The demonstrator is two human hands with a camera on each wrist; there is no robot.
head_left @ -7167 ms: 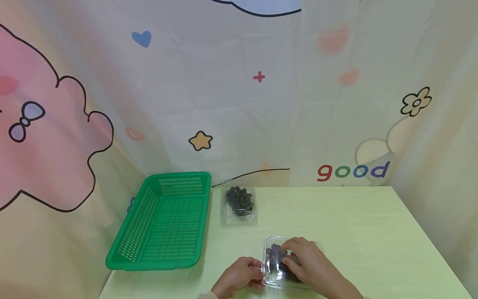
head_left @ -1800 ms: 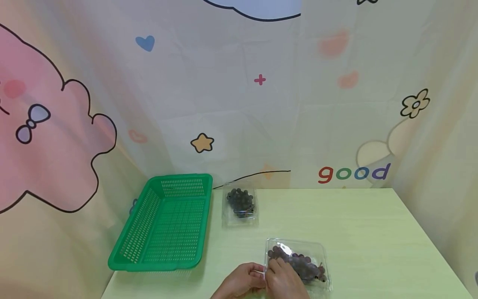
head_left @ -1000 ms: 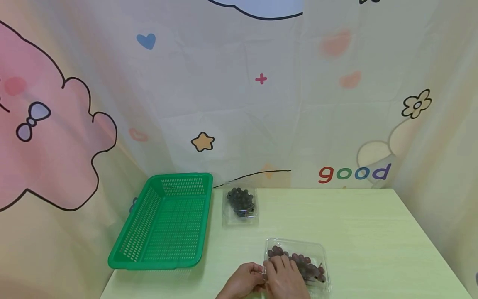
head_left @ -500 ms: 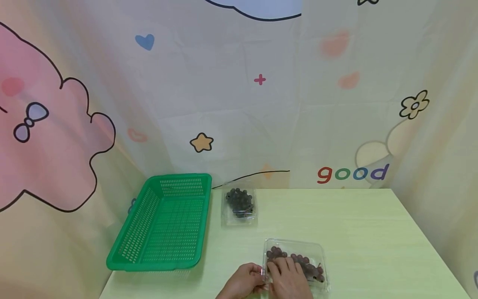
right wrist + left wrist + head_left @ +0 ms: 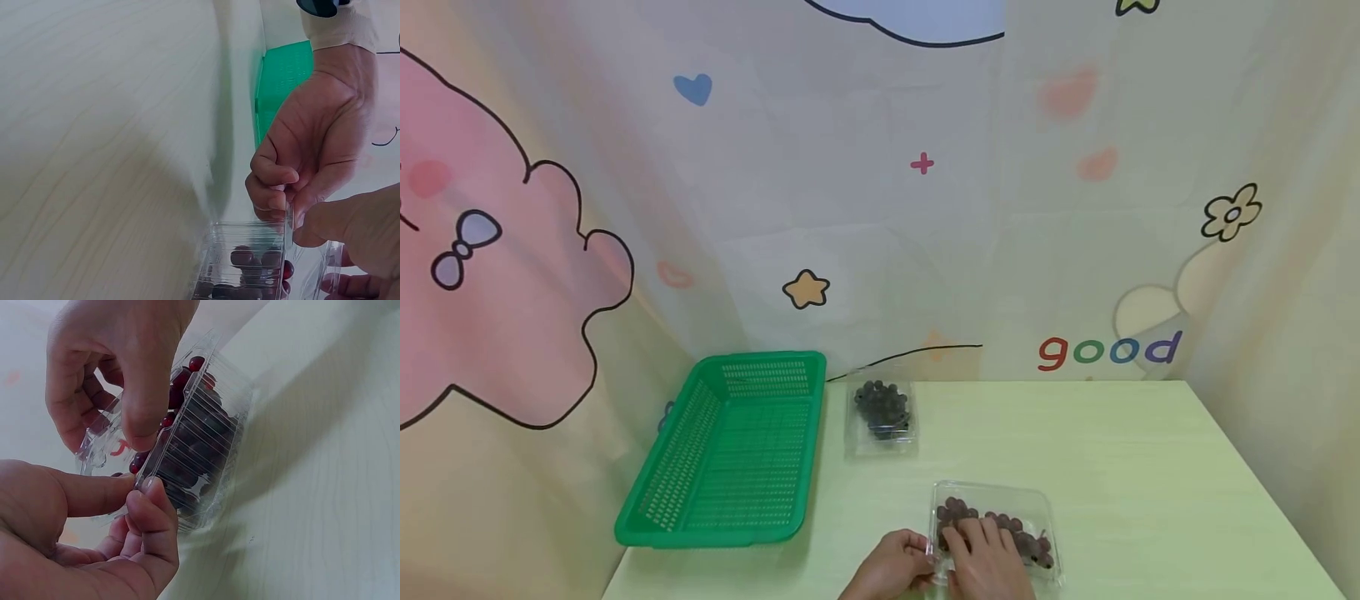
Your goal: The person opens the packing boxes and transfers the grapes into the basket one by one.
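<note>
A clear plastic clamshell box (image 5: pixel 1037 502) of dark red grapes (image 5: pixel 1004 522) stands near the front of the table. At its left end, my left hand (image 5: pixel 891 567) pinches the rim between thumb and forefinger, as the left wrist view shows. My right hand (image 5: pixel 988 560) lies over the box's front left part. In the left wrist view its thumb is right at the rim and its curled fingertips grip the clear lid (image 5: pixel 95 445). Both hands (image 5: pixel 319 134) meet at the rim in the right wrist view. The right palm hides some of the grapes.
A green plastic basket (image 5: pixel 811 450) with slotted sides stands at the left of the pale table (image 5: pixel 1120 467). Behind the hands, near the back edge, is a second clear box (image 5: pixel 859 448) with dark grapes in it. A printed curtain (image 5: pixel 970 250) hangs behind the table.
Since the oldest frame, my right hand has moved from the box's right side to its front left edge. In the last second it has shifted slightly right, while the left hand keeps its pinch.
</note>
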